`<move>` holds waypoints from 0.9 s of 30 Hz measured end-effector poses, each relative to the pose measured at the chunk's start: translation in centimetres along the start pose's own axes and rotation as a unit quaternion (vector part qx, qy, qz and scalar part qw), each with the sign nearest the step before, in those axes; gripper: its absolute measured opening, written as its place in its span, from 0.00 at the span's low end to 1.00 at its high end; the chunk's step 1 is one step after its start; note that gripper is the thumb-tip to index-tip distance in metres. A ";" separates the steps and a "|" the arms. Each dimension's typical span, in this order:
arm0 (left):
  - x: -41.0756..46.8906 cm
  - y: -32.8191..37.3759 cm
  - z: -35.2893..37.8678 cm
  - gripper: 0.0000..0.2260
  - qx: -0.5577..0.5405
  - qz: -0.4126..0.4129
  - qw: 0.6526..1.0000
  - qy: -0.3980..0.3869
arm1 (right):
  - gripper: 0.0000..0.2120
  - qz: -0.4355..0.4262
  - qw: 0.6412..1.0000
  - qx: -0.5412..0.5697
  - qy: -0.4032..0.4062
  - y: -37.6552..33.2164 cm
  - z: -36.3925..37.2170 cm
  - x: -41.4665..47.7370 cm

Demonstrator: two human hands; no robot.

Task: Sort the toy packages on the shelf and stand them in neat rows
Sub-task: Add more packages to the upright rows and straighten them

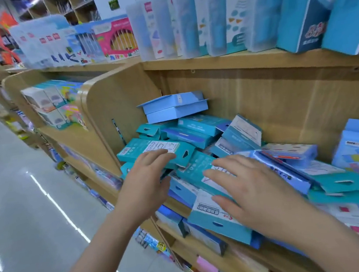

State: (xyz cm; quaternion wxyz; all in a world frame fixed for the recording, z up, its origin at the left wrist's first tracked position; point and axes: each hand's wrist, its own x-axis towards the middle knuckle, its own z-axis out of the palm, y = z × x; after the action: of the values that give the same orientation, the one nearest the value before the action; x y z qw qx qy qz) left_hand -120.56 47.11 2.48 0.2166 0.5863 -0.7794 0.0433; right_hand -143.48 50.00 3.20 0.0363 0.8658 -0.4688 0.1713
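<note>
Head view, nearest first: the right hand (253,185) lies flat and open on a teal package (202,173) in the loose heap, gripping nothing. Left of it, the left hand (146,178) spreads half open over another teal package (153,151), fingers on top, thumb below its edge, not clearly clamped. Beyond both hands the toy packages (197,127) lie jumbled on the wooden shelf (281,108). They look like light, stiff cardboard, probably slippery when stacked; take each by its long edges.

Teal packages (153,149) (white labels); tan wooden shelf (281,108).
</note>
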 end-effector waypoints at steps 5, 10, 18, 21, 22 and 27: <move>1.6 -6.1 0.5 0.33 0.072 -0.009 0.993 -0.097 | 0.29 0.020 0.997 -0.004 -0.075 -1.7 2.4 5.9; 0.3 -10.4 1.3 0.34 0.001 -0.023 0.999 -0.038 | 0.30 0.026 0.994 -0.032 -0.097 -3.4 4.9 10.6; -1.2 -13.2 2.2 0.24 0.001 0.041 0.999 -0.002 | 0.27 0.012 0.996 -0.085 -0.001 -4.7 8.1 13.7; -1.1 -13.5 2.2 0.23 0.007 0.060 0.998 0.003 | 0.22 -0.001 0.994 -0.085 0.063 -4.9 7.4 14.1; -1.2 -13.7 2.1 0.23 0.005 0.059 0.998 0.002 | 0.19 0.010 0.993 -0.075 0.086 -4.9 6.7 14.2; -1.3 -14.6 2.3 0.28 -0.045 0.035 0.998 -0.002 | 0.09 0.203 0.949 0.185 0.151 -4.1 2.5 12.9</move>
State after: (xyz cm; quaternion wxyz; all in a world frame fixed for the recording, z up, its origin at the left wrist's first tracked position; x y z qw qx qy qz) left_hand -107.32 43.00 -2.82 0.2389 0.5483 -0.8013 0.0148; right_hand -132.97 41.41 5.55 -0.0901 0.7075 -0.5839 0.3878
